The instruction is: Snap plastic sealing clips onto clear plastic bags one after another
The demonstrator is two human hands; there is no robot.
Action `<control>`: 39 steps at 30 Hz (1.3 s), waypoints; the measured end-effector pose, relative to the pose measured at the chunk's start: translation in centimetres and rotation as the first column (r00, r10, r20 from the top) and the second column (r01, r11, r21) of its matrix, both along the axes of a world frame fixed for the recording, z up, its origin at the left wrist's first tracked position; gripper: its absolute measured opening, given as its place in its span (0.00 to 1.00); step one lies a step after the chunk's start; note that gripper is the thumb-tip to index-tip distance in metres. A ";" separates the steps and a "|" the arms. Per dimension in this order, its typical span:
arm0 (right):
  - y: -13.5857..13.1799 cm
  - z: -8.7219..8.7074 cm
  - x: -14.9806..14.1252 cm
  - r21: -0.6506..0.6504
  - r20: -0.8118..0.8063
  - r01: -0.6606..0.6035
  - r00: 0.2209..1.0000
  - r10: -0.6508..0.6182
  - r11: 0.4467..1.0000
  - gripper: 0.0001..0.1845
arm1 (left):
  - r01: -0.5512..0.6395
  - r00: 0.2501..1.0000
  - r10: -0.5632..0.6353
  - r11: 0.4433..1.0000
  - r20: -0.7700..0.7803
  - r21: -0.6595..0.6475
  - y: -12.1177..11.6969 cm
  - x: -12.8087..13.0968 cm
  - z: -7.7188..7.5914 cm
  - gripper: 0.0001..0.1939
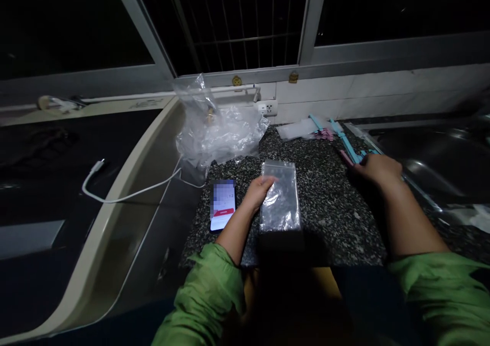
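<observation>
My left hand (pixel 258 193) is closed on the left edge of a clear zip-lock plastic bag (pixel 281 198), thumb on top. The bag lies over the speckled counter near its front edge, its zip end pointing away from me. Out to the right, my right hand (pixel 381 171) is closed around some light-blue and pink strips (pixel 349 144) beside the sink; its fingertips are partly hidden. What the strips are made for does not show. Farther back lie clear flat packets (pixel 300 129) with more blue and pink pieces (pixel 325 134).
A lit phone (pixel 222 205) lies left of my left hand. Behind it is a heap of crumpled clear plastic (pixel 225 134). A washing machine (pixel 95 249) with a white cable (pixel 126 199) stands left. The sink (pixel 451 157) is at right, a wall socket (pixel 271 107) behind.
</observation>
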State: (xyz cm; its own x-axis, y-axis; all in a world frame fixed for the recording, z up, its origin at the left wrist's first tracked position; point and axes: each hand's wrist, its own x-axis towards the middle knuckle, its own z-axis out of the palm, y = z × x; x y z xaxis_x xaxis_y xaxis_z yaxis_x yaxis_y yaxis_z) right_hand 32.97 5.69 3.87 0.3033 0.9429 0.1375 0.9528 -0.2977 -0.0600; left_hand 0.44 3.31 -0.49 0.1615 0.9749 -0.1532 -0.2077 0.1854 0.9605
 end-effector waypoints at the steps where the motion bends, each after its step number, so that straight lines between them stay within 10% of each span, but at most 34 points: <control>1: -0.2 0.3 -1.0 -0.016 0.014 0.007 1.000 -0.007 1.000 0.17 | 0.003 1.000 -0.003 1.000 0.002 0.005 0.0 0.0 -0.1 0.15; 4: -0.6 0.5 -3.8 0.102 0.052 -0.211 0.977 0.207 0.972 0.15 | 0.010 1.000 -0.010 1.000 0.005 0.021 0.1 0.1 -0.4 0.15; 10: -1.2 -1.2 -7.2 0.341 0.141 -0.589 0.803 0.579 0.733 0.12 | -0.038 0.999 0.037 0.999 0.017 0.016 0.3 0.2 -0.3 0.11; 23: -2.9 -2.2 -10.4 0.630 0.112 -0.644 0.628 0.770 0.433 0.07 | -0.009 0.994 0.026 0.986 0.104 -0.164 -0.2 0.3 1.1 0.08; 39: -3.2 -3.0 -11.3 0.639 0.049 -0.659 0.550 0.834 0.397 0.06 | 0.082 0.986 -0.062 0.988 0.153 -0.132 -0.7 0.0 1.5 0.07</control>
